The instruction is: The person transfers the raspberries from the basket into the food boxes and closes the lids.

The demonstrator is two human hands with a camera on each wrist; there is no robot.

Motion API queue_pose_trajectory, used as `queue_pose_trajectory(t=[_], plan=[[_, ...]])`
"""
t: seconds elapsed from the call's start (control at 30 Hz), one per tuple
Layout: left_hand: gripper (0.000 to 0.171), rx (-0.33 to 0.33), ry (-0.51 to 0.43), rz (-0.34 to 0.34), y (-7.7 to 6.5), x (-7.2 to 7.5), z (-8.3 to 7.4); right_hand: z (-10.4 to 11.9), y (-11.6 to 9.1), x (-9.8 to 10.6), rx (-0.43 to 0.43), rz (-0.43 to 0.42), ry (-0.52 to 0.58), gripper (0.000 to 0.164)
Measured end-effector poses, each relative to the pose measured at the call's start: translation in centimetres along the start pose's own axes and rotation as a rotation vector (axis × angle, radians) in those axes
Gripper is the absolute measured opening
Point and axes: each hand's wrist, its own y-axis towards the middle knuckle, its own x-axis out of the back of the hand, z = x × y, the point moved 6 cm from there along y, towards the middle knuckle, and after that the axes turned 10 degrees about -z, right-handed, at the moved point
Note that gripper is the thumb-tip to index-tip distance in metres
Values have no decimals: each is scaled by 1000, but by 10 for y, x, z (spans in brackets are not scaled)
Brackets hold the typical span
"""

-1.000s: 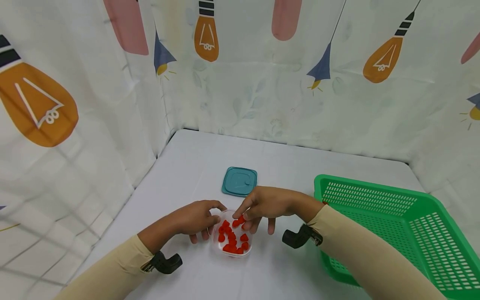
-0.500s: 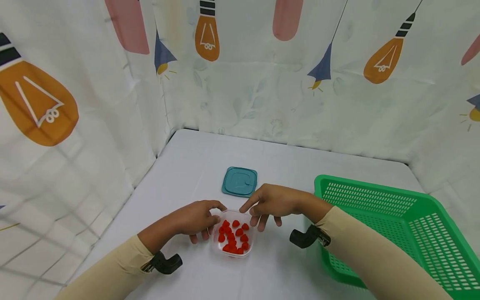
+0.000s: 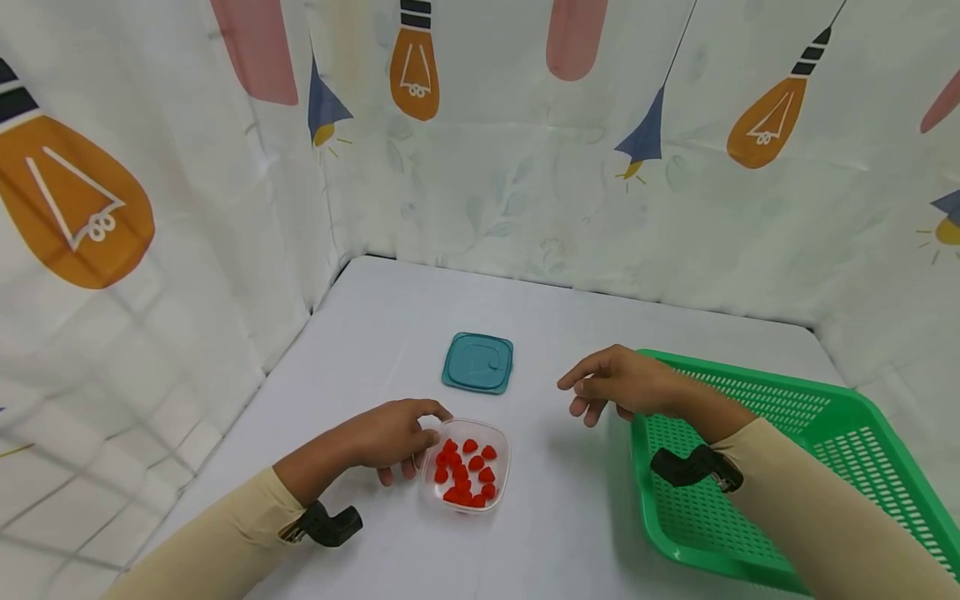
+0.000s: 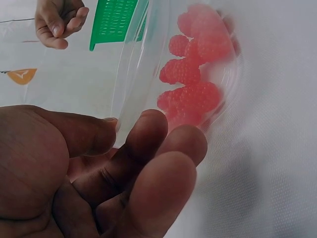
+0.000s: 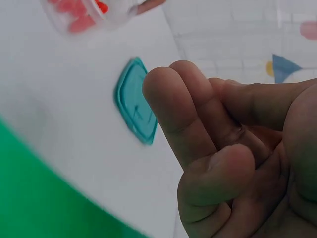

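Observation:
A clear plastic food container (image 3: 504, 467) with several red raspberries (image 3: 476, 462) in it stands on the white table. At its left side my left hand (image 3: 393, 433) holds it by the rim, thumb and index finger at the edge. The left wrist view shows the other fingers (image 4: 163, 193) curled close beside the container's wall and the raspberries (image 4: 190, 99) through the plastic. My right hand (image 3: 626, 382) is in the air by the green basket's left corner, fingers loosely bent with nothing in them. Behind the container, a teal square lid (image 3: 478, 363) lies flat.
The large green plastic basket (image 3: 651, 517) with slotted walls takes up the right side of the table, under my right forearm. A printed curtain (image 3: 525, 200) hangs along the back and left edges of the table (image 3: 555, 533).
My right hand has let go of a raspberry in the container and moved up and right, toward the basket. The left hand and the container have stayed in place.

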Motion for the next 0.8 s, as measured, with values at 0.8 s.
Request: queue_pose_trajectory(t=[0.8], plan=[[40,-2,10,3,2,0,2,-92,-46,79,-95,-128,6,44]])
